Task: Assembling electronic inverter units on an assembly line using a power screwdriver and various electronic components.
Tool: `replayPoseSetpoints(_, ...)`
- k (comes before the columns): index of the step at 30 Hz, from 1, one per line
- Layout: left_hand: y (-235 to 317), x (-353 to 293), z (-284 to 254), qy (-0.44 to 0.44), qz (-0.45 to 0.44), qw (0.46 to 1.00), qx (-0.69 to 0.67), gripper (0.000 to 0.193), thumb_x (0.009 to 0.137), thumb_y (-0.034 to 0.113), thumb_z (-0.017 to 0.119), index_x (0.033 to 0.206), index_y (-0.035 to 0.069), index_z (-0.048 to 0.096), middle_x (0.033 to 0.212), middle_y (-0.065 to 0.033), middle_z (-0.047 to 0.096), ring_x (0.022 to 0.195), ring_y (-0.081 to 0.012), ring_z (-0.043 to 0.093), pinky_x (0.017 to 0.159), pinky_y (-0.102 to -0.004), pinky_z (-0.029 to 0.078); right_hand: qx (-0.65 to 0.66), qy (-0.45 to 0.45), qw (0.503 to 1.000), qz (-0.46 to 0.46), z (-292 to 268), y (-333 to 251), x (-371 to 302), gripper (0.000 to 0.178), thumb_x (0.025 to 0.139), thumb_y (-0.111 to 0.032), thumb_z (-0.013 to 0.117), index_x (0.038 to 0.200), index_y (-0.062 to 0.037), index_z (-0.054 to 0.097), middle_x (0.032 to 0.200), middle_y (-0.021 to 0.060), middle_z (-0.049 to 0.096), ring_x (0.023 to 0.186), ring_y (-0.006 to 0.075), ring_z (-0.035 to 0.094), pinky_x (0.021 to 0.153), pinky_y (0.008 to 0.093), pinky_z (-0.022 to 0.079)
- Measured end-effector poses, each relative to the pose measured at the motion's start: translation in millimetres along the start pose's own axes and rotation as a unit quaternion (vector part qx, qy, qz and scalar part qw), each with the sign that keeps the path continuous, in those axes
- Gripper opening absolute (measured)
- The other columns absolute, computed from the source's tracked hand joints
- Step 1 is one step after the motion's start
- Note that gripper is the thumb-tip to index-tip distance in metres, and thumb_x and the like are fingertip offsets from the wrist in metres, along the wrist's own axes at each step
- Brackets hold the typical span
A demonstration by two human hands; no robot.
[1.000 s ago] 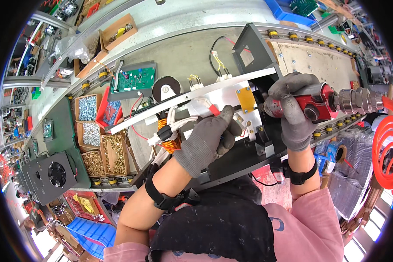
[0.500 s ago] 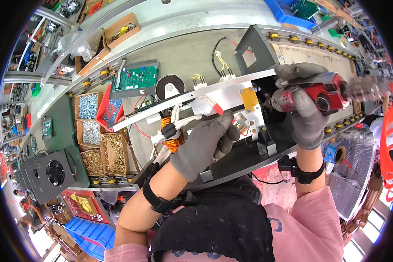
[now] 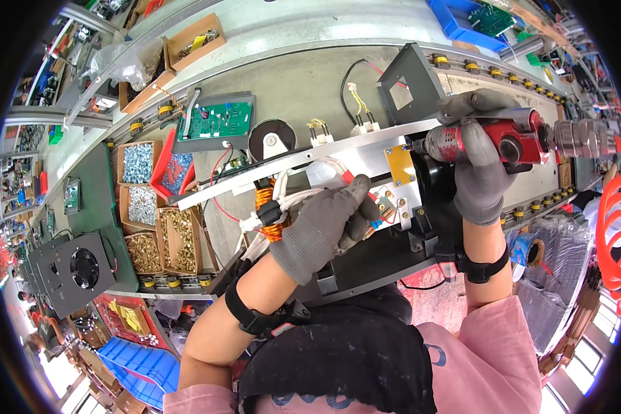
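Observation:
My right hand (image 3: pixel 481 162), in a grey glove, is wrapped around a red air screwdriver (image 3: pixel 490 140). The tool lies nearly level, its bit pointing left at the upper right edge of a yellow plate (image 3: pixel 399 165). That plate is fixed to a silvery metal panel inside a long dark chassis (image 3: pixel 366 268). My left hand (image 3: pixel 324 228), gloved too, is closed over the chassis, thumb tip beside a red-sleeved white cable (image 3: pixel 334 167). What its curled fingers grip is hidden. Just left of it sits an orange-wound coil (image 3: pixel 265 207) with a black tie.
Left of the chassis stand cardboard bins of screws (image 3: pixel 179 238) and a red bin (image 3: pixel 172 169). Behind them lies a green circuit board (image 3: pixel 217 121). A dark bracket (image 3: pixel 410 83) stands at the far side. A coiled orange-red air hose (image 3: pixel 610 234) hangs at right.
My right hand has brought the screwdriver leftward, so its bit now comes to the yellow plate's edge. The left hand has stayed nearly in place, still closed.

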State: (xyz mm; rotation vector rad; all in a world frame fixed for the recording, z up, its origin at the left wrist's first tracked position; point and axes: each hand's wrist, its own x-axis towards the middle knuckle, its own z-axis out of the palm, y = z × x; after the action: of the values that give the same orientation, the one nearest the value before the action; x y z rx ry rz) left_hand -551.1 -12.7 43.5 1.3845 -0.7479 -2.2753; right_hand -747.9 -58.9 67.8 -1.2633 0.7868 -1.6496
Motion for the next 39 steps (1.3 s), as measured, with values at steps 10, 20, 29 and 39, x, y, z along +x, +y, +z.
replayPoseSetpoints(10,1.9,3.6,-1.2,-0.008,0.03,0.993,0.113,0.049,0.099,0.04,0.029,0.078,0.005,0.056,0.054,0.0005,0.048,0.043,-0.0069,0.041,0.042,-0.0222,0.033,-0.011,0.023,1.0,-0.007,4.0,9.1,-0.3,0.03,0.079,0.007,0.06,0.107,-0.0027,0.052,0.084,0.0095,0.061,0.058,0.0099,0.05,0.048,0.0253,0.039)
replayPoseSetpoints(20,-0.4,2.1,-3.1,-0.017,-0.008,0.999,0.031,0.048,0.099,0.04,0.033,0.08,0.003,0.058,0.053,-0.0003,0.047,0.041,-0.007,0.039,0.041,-0.0223,0.031,-0.096,0.044,0.994,0.024,15.9,6.9,11.0,0.022,0.074,0.008,0.063,0.093,-0.0017,0.057,0.067,0.0021,0.055,0.051,0.0082,0.049,0.043,0.023,0.037)
replayPoseSetpoints(29,-7.3,-14.4,-10.2,-0.023,0.105,0.99,0.086,0.045,0.099,0.036,0.034,0.082,0.002,0.059,0.053,-0.0004,0.046,0.041,-0.0067,0.035,0.041,-0.0221,0.029,-0.066,-0.022,0.996,0.059,6.9,-5.0,6.9,0.022,0.081,0.001,0.06,0.102,0.0018,0.057,0.072,0.0076,0.059,0.052,0.011,0.05,0.047,0.0255,0.04)
replayPoseSetpoints(39,-18.0,-33.7,-22.3,0.008,0.073,0.996,0.047,0.041,0.097,0.037,0.037,0.086,0.003,0.057,0.052,-0.0012,0.044,0.042,-0.0066,0.035,0.04,-0.0222,0.028,-0.049,0.017,0.997,0.057,0.1,-19.2,-40.8,0.036,0.076,-0.006,0.065,0.108,-0.0001,0.051,0.091,0.0145,0.063,0.077,0.0181,0.061,0.064,0.0293,0.052)
